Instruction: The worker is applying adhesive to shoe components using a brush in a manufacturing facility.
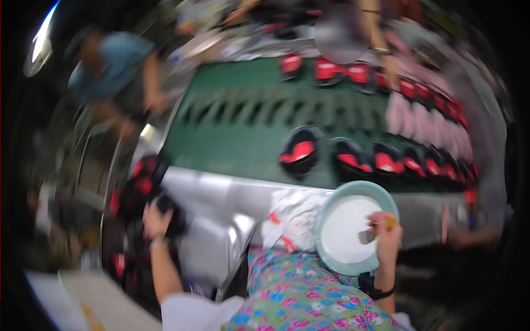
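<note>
My left hand (157,222) reaches into a pile of black-and-red slippers (144,185) at the left and touches a dark one there. Blur hides whether its fingers have closed around it. In my right hand (386,230) is a brush (366,237) with a yellowish handle, gripped above a pale teal basin (322,243). White liquid (348,223) fills the basin's bottom, and the bristles hang over it. Beyond the basin, a row of black-and-red slippers (388,160) lies along the near side of a green conveyor belt (232,149). One slipper (301,151) sits apart to the left.
Crumpled white sheets (295,218) lie beside the basin on a metal ledge (215,193). More red-and-black slippers (328,71) and pale pink shoe forms (422,121) stand on the belt's far and right parts. A person in blue (113,66) works at the left; others are across the belt.
</note>
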`<act>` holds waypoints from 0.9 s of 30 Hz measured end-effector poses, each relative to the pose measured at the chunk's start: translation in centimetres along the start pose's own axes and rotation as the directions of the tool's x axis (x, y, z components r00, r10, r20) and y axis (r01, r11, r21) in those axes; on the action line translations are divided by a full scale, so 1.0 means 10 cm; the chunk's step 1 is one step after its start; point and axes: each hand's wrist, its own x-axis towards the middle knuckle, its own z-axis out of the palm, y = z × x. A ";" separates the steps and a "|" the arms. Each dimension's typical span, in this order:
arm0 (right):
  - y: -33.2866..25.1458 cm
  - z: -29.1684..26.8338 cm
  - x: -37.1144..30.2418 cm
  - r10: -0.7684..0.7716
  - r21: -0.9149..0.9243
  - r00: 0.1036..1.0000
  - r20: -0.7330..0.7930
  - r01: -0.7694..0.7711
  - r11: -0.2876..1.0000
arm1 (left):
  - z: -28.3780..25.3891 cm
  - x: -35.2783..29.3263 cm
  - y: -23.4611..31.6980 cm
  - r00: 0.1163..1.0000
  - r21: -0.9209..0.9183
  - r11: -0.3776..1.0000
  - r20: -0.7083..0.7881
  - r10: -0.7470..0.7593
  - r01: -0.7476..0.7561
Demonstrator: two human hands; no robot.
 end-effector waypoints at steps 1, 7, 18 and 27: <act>-0.01 -0.04 -0.02 0.081 0.046 0.996 0.030 -0.083 0.996 | -0.06 -0.05 -0.05 0.935 -0.280 0.956 0.354 0.014 0.091; -0.20 -0.26 -0.21 0.005 -0.060 0.999 0.034 -0.003 0.998 | -0.75 -0.02 1.46 0.903 -0.322 0.867 0.076 0.423 -0.380; -0.47 -0.06 -0.65 -0.091 -0.154 0.988 0.123 0.110 0.982 | -1.64 -0.06 2.69 0.509 -0.506 0.433 -0.014 0.860 -0.746; -0.60 0.04 -0.71 -0.197 -0.143 0.976 0.089 0.208 0.968 | -1.78 -0.04 2.46 0.521 -0.530 0.432 -0.022 0.853 -0.730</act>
